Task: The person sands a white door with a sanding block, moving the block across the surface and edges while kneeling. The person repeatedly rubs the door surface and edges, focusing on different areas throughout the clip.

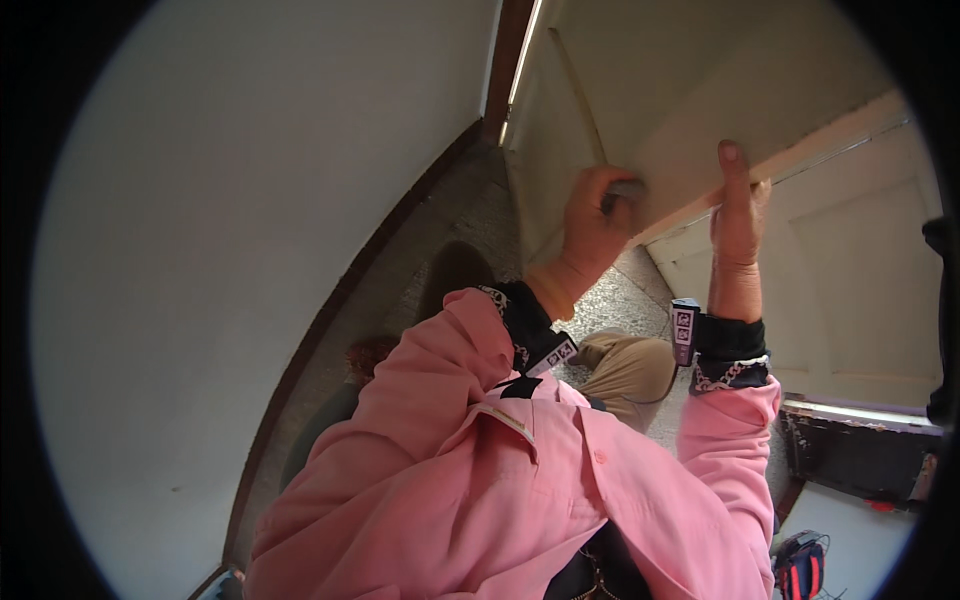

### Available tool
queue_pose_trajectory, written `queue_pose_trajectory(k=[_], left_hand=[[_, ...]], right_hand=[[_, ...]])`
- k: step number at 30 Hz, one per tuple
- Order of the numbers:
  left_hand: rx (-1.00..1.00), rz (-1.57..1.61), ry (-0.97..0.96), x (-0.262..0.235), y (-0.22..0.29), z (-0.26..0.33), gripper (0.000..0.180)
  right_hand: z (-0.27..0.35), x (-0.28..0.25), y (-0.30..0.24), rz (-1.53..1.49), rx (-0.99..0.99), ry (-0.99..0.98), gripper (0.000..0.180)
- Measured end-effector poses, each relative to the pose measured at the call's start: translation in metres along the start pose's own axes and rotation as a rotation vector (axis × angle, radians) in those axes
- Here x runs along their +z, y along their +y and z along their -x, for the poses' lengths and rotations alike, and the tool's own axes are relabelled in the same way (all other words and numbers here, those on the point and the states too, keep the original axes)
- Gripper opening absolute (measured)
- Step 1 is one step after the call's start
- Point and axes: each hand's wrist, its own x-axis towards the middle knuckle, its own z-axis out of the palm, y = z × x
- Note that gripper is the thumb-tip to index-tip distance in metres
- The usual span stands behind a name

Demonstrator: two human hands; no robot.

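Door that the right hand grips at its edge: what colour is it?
The door is a plain cream-beige, seen best in the head view.

1. Cream panel [700, 90]: lg., flat, smooth-looking face w/ one long curved line nr. its L side. Tilted in view; near edge runs diag. from lower L to upper R.
2. Panel edge: pale, in R hand [738, 205], thumb on face, other fingers partly hidden at far side.
3. Grey pc [628, 188]: sm., rounded end visible, rest hidden by curled L hand [597, 215]. Held at panel face, nr. edge; exact contact unclear.
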Motion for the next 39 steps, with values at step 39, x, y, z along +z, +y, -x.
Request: queue_pose_trajectory(k=[39], left_hand=[[0.388, -0.022, -0.235, 0.041, 0.030, 0.002, 0.065]], right_hand=[[0.017, -0.028, 0.029, -0.131, -0.098, 0.170, 0.038]])
